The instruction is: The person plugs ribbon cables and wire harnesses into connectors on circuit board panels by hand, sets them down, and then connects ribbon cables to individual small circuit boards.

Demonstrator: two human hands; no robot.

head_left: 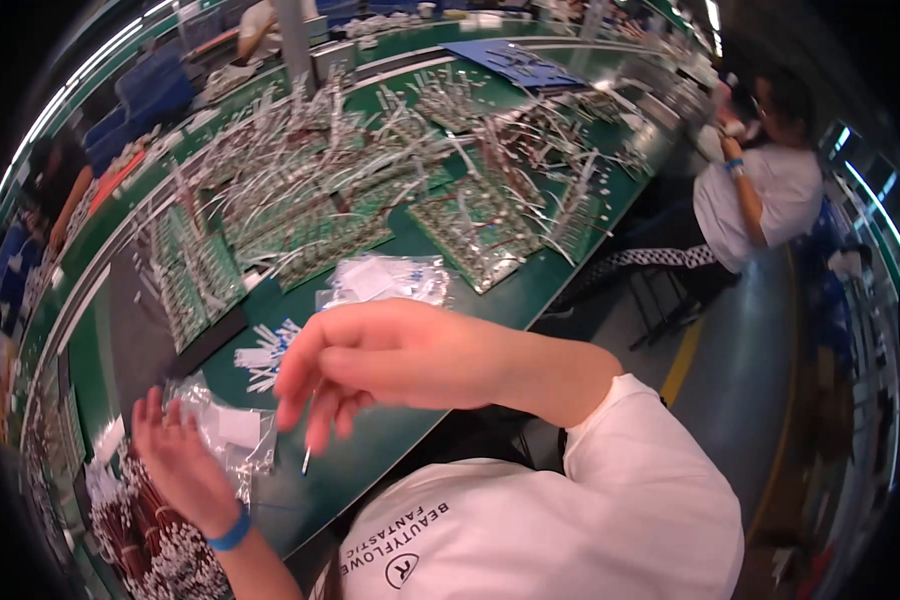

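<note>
Seen from above through a wide, curved lens, a person's two bare hands work over a green table [370, 462] crowded with electronic parts. The right hand [380, 352], coming from a white sleeve [660, 450], reaches across to the left with its fingers bent loosely downward. Just below its fingertips is a thin white piece [306, 461]; it may be pinched there or lying on the table, so I cannot tell whether this grip is grasping it. The left hand [185, 468], with a blue band [230, 532] at the wrist, has its grip released, fingers spread and palm empty. It is beside a clear plastic bag [238, 428] with a white label, which lies near the table's front edge.

Beyond the bag, close to the right hand's fingers, is a loose pile of white and blue pieces [260, 357]. Behind the right hand lies a clear packet [395, 278], also labelled. At the lower left are bundles of brown wires [135, 522] with white ends. Farther back, green circuit boards [475, 232] trailing white wires cover much of the table. At the right, a co-worker [760, 195] in a pale top sits by the table.
</note>
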